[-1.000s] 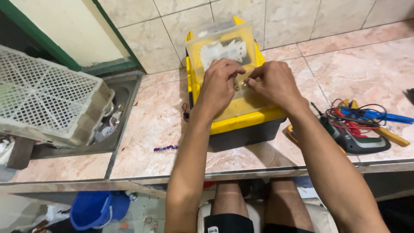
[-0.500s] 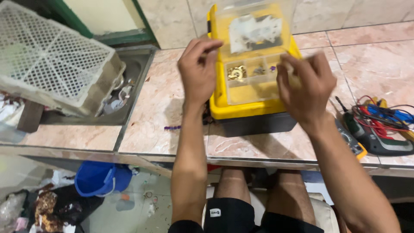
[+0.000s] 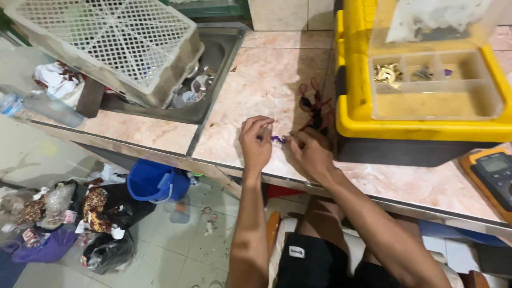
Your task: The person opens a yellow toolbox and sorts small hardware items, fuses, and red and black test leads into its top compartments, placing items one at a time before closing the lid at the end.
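My left hand (image 3: pixel 255 143) and my right hand (image 3: pixel 308 154) meet over the pink marble counter (image 3: pixel 266 80) near its front edge. Both pinch a small purple piece (image 3: pixel 277 139) between their fingertips. Just behind the hands lies a tangle of thin red and black wires (image 3: pixel 313 109). To the right stands a yellow toolbox (image 3: pixel 354 64) with a clear compartment tray (image 3: pixel 434 85) holding small brass parts (image 3: pixel 388 73).
A white plastic crate (image 3: pixel 114 45) leans over a steel sink (image 3: pixel 213 80) at the left. A yellow multimeter (image 3: pixel 493 176) lies at the right edge. Below the counter sit a blue bucket (image 3: pixel 154 184) and bags of rubbish (image 3: pixel 80 218) on the tiled floor.
Both hands left the toolbox's tray and came down to the left, onto the counter's front edge, where they now pinch the purple piece. The view tilted down and left.
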